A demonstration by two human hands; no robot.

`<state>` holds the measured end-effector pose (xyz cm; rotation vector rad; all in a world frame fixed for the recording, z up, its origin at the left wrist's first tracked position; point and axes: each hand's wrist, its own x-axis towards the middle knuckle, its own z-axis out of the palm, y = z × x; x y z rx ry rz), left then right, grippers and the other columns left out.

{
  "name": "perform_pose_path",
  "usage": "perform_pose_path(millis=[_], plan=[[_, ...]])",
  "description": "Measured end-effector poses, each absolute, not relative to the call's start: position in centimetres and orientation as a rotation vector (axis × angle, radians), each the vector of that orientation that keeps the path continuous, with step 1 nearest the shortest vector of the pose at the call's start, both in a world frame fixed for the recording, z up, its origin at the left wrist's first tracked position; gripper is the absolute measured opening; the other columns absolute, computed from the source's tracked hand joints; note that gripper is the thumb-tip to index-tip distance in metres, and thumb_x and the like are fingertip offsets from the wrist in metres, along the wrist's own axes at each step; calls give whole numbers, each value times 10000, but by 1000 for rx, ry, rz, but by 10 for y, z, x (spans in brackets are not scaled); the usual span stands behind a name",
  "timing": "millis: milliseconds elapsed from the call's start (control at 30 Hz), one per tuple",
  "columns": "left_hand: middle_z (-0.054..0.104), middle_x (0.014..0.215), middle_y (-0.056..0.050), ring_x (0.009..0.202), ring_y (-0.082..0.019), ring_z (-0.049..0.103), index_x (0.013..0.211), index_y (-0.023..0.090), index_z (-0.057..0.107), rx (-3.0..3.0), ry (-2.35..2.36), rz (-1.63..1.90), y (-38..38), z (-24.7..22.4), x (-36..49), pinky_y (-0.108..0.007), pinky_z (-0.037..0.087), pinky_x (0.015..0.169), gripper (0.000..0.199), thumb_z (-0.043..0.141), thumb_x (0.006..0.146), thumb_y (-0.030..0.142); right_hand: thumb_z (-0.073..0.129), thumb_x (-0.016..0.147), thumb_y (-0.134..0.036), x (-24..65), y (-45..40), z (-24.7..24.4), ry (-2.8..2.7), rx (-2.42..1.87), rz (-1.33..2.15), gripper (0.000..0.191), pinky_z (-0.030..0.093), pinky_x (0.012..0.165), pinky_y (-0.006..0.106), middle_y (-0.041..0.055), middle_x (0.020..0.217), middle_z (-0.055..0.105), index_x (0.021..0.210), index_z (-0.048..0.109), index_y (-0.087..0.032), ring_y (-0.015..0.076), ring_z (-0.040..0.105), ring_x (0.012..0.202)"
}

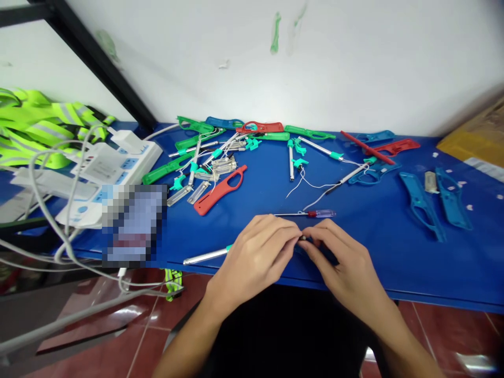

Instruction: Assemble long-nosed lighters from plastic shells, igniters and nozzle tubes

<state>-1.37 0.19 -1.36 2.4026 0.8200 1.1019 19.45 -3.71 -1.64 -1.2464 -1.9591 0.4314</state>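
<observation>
Both hands meet at the front edge of the blue table. My left hand (260, 254) has its fingers pressed together and a silver tube with a green end (207, 256) sticks out to its left. My right hand (342, 254) pinches at a small dark piece (302, 238) between the two hands; most of that piece is hidden by fingers. Just beyond the fingertips lies a screwdriver (323, 213) with a clear purple and red handle. A thin white wire (315, 202) runs from near it to a metal tube (352, 173).
Red, green and blue lighter shells, tubes and clear tanks (199, 191) lie along the back left. Blue shells (421, 205) are at the right, near a cardboard box (474, 128). A white power strip (147, 157) with cables and a blurred phone (134, 226) sit left.
</observation>
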Motion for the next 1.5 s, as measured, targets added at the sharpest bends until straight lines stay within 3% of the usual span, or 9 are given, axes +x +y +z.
perform_pose_path(millis=[267, 1500], plan=[[817, 1147, -32, 993, -176, 721, 1182, 188, 679, 2387, 840, 1104, 3, -12, -13, -368, 511, 932, 124, 655, 1078, 124, 639, 1085, -191, 195, -40, -18, -1920, -1254, 478, 46, 522, 734, 270, 2, 909, 626, 1080, 665, -229, 142, 614, 798], [847, 1085, -19, 971, -167, 784, 1098, 208, 721, 2404, 800, 1141, 5, -15, -15, -359, 502, 951, 80, 645, 1100, 182, 582, 1115, -272, 199, -40, -15, -1960, -1239, 597, 122, 521, 806, 337, 40, 934, 671, 1086, 689, -223, 195, 633, 870]])
